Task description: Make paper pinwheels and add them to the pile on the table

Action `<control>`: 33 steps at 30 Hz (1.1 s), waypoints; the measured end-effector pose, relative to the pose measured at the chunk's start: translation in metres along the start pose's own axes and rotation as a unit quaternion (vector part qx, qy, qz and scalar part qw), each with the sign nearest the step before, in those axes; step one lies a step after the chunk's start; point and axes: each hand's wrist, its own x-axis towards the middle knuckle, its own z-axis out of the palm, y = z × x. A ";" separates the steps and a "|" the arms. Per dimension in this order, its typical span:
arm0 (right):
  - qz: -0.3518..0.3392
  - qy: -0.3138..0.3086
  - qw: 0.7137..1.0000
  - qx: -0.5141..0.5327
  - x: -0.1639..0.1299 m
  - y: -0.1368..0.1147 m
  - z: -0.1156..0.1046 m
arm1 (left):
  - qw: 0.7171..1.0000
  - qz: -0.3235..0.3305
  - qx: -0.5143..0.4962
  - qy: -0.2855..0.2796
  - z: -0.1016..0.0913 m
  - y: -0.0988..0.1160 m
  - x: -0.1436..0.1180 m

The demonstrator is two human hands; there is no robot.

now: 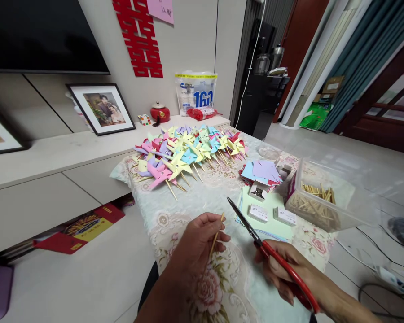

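Observation:
My left hand [197,244] pinches a thin wooden stick [217,235] upright between thumb and fingers, just above the floral tablecloth [175,220]. My right hand [286,269] grips red-handled scissors [256,235], blades closed and pointing up-left toward the stick's top, a short gap apart. Beyond them lies a big pile of coloured paper pinwheels [188,152] on sticks.
A clear plastic box of wooden sticks [318,204] stands at the right. Beside it lie a stack of coloured paper squares [262,172], pale green sheets [269,215] and small white boxes [258,213]. A low cabinet [54,179] with framed photos runs along the left.

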 end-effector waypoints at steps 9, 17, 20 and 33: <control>0.033 -0.016 0.999 -0.014 -0.014 0.004 -0.005 | 0.999 0.020 -0.028 0.019 0.004 -0.008 0.003; 0.056 -0.012 0.998 0.008 -0.014 0.014 -0.013 | 0.997 0.032 -0.054 0.036 0.009 -0.008 0.003; 0.062 -0.009 0.998 0.003 -0.015 0.012 -0.010 | 0.997 0.034 -0.058 0.035 0.010 -0.008 0.002; 0.040 -0.028 0.997 -0.062 -0.018 0.010 -0.015 | 0.995 0.059 -0.050 0.058 0.008 -0.010 0.003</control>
